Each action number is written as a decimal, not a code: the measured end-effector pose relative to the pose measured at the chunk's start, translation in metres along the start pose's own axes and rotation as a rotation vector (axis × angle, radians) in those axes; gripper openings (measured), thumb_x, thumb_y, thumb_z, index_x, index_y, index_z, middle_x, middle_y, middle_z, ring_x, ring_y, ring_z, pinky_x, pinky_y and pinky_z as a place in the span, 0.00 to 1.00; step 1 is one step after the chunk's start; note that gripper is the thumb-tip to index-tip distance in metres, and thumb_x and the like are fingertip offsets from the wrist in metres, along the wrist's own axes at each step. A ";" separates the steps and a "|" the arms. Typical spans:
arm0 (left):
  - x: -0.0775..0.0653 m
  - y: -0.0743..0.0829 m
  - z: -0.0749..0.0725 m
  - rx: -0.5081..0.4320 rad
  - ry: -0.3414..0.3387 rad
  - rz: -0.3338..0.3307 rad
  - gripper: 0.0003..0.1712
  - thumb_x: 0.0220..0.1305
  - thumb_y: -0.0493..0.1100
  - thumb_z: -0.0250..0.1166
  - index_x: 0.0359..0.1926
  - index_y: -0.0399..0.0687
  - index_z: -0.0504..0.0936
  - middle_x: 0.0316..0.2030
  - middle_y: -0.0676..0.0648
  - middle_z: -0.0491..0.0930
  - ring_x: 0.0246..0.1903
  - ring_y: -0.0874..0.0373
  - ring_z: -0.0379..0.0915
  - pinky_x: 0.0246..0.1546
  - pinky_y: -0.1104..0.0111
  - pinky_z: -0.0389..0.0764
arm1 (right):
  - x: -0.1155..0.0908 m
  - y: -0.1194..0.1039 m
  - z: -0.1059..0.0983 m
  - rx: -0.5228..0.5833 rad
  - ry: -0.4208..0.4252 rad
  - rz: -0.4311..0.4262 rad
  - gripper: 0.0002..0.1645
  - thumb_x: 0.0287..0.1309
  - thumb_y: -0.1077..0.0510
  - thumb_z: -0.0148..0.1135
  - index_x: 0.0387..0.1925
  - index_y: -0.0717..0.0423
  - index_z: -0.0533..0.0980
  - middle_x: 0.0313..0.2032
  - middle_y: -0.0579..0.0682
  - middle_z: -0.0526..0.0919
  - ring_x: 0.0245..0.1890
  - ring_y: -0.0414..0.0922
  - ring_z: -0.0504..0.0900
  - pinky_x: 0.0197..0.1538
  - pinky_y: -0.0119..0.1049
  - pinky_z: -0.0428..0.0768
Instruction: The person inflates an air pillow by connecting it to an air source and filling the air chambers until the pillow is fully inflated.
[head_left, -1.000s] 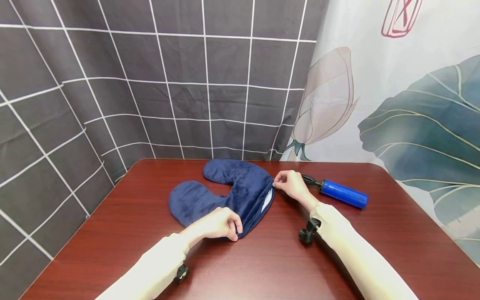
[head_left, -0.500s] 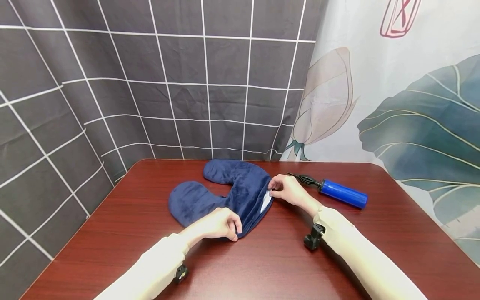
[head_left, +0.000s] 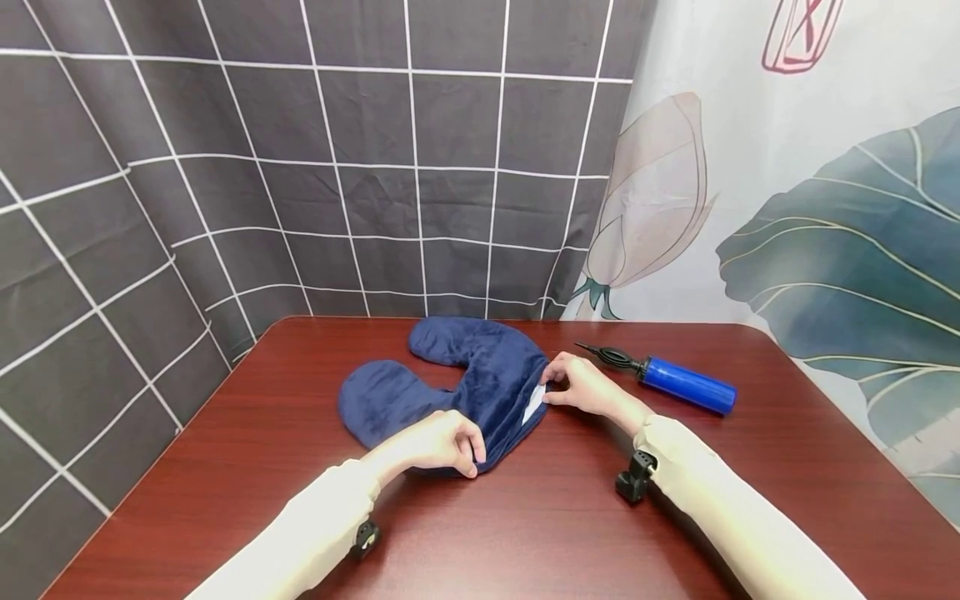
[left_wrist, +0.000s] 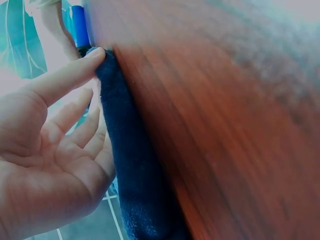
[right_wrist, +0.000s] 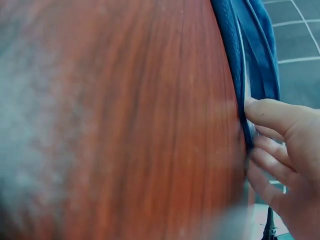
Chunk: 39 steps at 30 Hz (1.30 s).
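A navy plush U-shaped neck pillow (head_left: pixel 495 367) lies on the table, its two lobes pointing left. White inner material (head_left: pixel 533 404) shows through a slit along its right outer edge. My left hand (head_left: pixel 442 442) pinches the pillow's near edge; in the left wrist view the thumb lies on the dark fabric (left_wrist: pixel 132 150) and the other fingers spread behind it. At the far end of the slit, my right hand (head_left: pixel 581 383) pinches the cover's edge. The right wrist view has that thumb against the white strip inside the blue cover (right_wrist: pixel 257 50).
A blue hand pump (head_left: pixel 688 385) with a black nozzle and loop lies at the right rear of the reddish-brown table (head_left: pixel 480 550). Behind the table hang a dark grid-patterned curtain (head_left: pixel 375 200) and a white floral one. Black cameras sit on both wrists.
My right hand has moved from the slit's far corner a little nearer along the opening, uncovering the pump's black nozzle. The left hand keeps its place on the pillow.
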<state>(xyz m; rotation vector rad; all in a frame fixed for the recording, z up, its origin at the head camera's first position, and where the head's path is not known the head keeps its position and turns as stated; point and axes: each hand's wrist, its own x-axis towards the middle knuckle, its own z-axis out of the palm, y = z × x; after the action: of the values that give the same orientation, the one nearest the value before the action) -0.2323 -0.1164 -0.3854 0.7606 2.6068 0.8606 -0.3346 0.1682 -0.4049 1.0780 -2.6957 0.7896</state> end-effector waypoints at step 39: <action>0.039 0.032 -0.001 -0.010 0.272 0.104 0.20 0.51 0.41 0.75 0.46 0.40 0.81 0.34 0.43 0.86 0.31 0.57 0.84 0.37 0.73 0.80 | 0.003 -0.011 -0.008 -0.135 -0.090 -0.026 0.16 0.52 0.54 0.74 0.41 0.56 0.83 0.37 0.51 0.86 0.37 0.46 0.81 0.45 0.39 0.80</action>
<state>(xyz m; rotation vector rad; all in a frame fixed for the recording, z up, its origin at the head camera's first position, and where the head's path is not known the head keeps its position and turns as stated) -0.2522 -0.0729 -0.3693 0.8342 2.8151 1.0739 -0.3299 0.1639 -0.3923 1.1406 -2.7563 0.5579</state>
